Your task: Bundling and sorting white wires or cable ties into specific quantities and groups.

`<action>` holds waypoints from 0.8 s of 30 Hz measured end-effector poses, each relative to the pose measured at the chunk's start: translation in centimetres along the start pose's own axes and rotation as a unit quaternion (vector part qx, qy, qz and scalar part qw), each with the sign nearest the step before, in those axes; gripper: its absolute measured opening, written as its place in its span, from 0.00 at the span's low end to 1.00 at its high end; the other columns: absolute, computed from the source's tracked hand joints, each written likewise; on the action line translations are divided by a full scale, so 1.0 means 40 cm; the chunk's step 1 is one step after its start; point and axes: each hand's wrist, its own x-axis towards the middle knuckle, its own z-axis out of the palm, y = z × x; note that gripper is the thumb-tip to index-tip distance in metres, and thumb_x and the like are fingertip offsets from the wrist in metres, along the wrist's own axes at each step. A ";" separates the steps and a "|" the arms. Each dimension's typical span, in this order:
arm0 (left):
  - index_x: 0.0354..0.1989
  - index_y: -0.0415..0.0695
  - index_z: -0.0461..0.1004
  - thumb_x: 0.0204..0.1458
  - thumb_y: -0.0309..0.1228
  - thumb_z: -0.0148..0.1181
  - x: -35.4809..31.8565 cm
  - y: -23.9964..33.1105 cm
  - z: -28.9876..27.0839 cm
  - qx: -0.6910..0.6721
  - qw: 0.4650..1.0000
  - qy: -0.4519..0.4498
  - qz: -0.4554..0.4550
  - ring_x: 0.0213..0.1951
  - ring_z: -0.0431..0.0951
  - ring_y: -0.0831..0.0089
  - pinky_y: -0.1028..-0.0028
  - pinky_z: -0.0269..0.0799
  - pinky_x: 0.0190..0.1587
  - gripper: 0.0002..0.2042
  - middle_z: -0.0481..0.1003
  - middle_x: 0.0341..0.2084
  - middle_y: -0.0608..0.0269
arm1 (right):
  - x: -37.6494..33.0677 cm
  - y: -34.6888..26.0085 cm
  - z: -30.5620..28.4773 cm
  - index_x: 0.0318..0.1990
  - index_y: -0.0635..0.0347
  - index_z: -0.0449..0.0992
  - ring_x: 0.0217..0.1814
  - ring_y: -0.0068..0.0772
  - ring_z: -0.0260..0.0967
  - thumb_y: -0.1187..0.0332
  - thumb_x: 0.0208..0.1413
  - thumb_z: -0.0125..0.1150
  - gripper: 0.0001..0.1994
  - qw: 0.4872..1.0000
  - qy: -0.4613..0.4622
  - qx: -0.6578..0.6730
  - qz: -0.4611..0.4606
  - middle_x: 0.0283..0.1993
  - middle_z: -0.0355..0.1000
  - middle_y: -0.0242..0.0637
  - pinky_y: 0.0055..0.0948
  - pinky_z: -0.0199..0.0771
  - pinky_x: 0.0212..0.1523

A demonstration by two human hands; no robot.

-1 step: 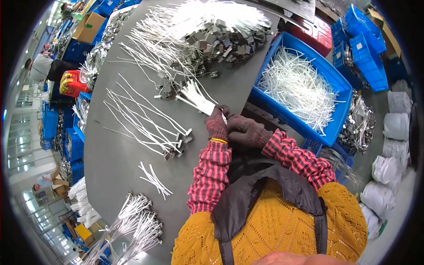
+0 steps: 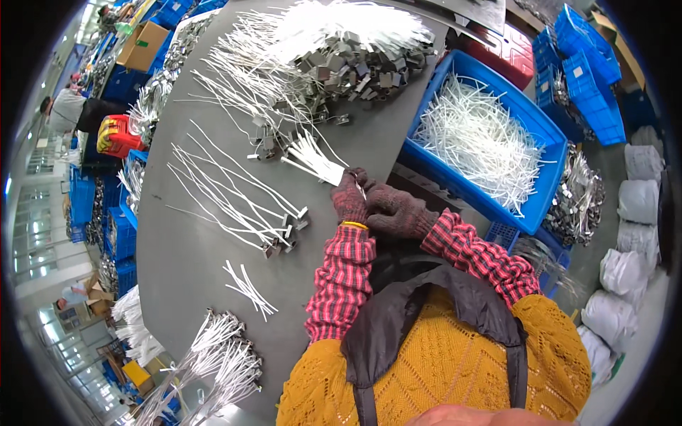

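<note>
Both my hands wear dark knitted gloves and meet at the table's near right edge. My left hand (image 2: 349, 199) is closed round a bundle of thin white tubes (image 2: 312, 157), whose free ends fan out to the far left over the table. Against it, my right hand (image 2: 399, 211) is curled with its fingertips at the bundle's near end; what they pinch is hidden. Left of my hands lie several long white wires (image 2: 227, 188) with small grey metal blocks (image 2: 284, 238) at their near ends. Nearer me are a few short loose white tubes (image 2: 250, 291).
A big heap of white wires with metal blocks (image 2: 355, 67) covers the far side of the grey table (image 2: 170, 270). To the right stands a blue bin (image 2: 543, 206) of white tubes (image 2: 483, 138). Tied wire bundles (image 2: 217, 355) lie at the near left. White sacks (image 2: 636, 202) line the right.
</note>
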 end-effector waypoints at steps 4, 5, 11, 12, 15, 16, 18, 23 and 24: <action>0.29 0.44 0.73 0.55 0.29 0.51 0.030 -0.020 0.064 -0.145 0.983 0.109 -0.027 0.14 0.62 0.75 0.73 0.59 0.16 0.07 0.65 0.15 0.70 | -0.137 -0.002 -0.039 0.38 0.62 0.74 0.42 0.32 0.71 0.66 0.51 0.66 0.11 0.992 0.032 -0.116 0.049 0.41 0.71 0.38 0.32 0.73 0.44; 0.27 0.45 0.73 0.56 0.29 0.49 0.050 -0.025 0.078 -0.150 0.976 0.149 -0.042 0.13 0.60 0.78 0.77 0.52 0.15 0.08 0.63 0.14 0.72 | -0.193 0.008 -0.064 0.36 0.62 0.73 0.41 0.31 0.70 0.67 0.49 0.66 0.11 0.991 0.046 -0.073 0.102 0.39 0.71 0.38 0.32 0.72 0.43; 0.35 0.44 0.75 0.60 0.36 0.49 0.132 -0.038 0.050 -0.139 0.983 0.120 0.021 0.23 0.74 0.68 0.69 0.70 0.25 0.11 0.75 0.25 0.64 | -0.686 0.137 -0.279 0.33 0.62 0.73 0.33 0.30 0.68 0.70 0.42 0.61 0.10 0.849 0.232 -0.068 0.471 0.29 0.70 0.33 0.31 0.71 0.37; 0.36 0.44 0.75 0.61 0.37 0.49 0.132 -0.045 0.044 -0.151 0.983 0.099 0.024 0.26 0.77 0.65 0.67 0.74 0.29 0.11 0.77 0.28 0.62 | -0.767 0.153 -0.320 0.32 0.61 0.73 0.30 0.30 0.67 0.71 0.42 0.60 0.09 0.857 0.255 -0.109 0.435 0.27 0.70 0.33 0.31 0.70 0.33; 0.41 0.42 0.75 0.62 0.40 0.52 0.106 -0.065 0.029 -0.174 0.982 0.054 0.045 0.35 0.81 0.57 0.60 0.78 0.38 0.13 0.79 0.34 0.57 | -0.964 0.151 -0.430 0.32 0.59 0.72 0.32 0.29 0.68 0.72 0.43 0.62 0.08 0.802 0.201 -0.216 0.519 0.29 0.72 0.35 0.32 0.70 0.35; 0.41 0.42 0.75 0.62 0.40 0.52 0.095 -0.065 0.028 -0.188 0.981 0.038 0.039 0.35 0.81 0.57 0.59 0.79 0.38 0.14 0.79 0.34 0.57 | -1.002 0.145 -0.448 0.32 0.58 0.72 0.31 0.28 0.68 0.72 0.43 0.62 0.08 0.811 0.223 -0.175 0.512 0.28 0.71 0.34 0.31 0.69 0.34; 0.42 0.42 0.74 0.61 0.40 0.55 0.074 -0.052 0.029 -0.171 0.981 0.018 0.092 0.35 0.81 0.57 0.59 0.79 0.38 0.13 0.79 0.34 0.56 | -1.043 0.130 -0.474 0.32 0.57 0.72 0.28 0.26 0.67 0.74 0.43 0.61 0.07 0.776 0.263 -0.156 0.552 0.27 0.70 0.31 0.29 0.69 0.30; 0.42 0.41 0.74 0.60 0.39 0.58 0.033 0.028 0.034 -0.154 0.975 0.041 0.156 0.31 0.81 0.59 0.61 0.81 0.34 0.13 0.79 0.32 0.55 | -1.046 0.121 -0.489 0.31 0.56 0.71 0.17 0.22 0.61 0.77 0.43 0.56 0.06 0.791 0.319 -0.082 0.515 0.23 0.65 0.28 0.25 0.61 0.15; 0.42 0.41 0.74 0.59 0.39 0.58 0.026 0.041 0.035 -0.140 0.973 0.043 0.177 0.31 0.81 0.59 0.61 0.81 0.34 0.13 0.79 0.32 0.55 | -1.045 0.127 -0.490 0.31 0.56 0.71 0.17 0.22 0.61 0.77 0.43 0.55 0.06 0.794 0.317 -0.078 0.513 0.23 0.64 0.28 0.25 0.60 0.14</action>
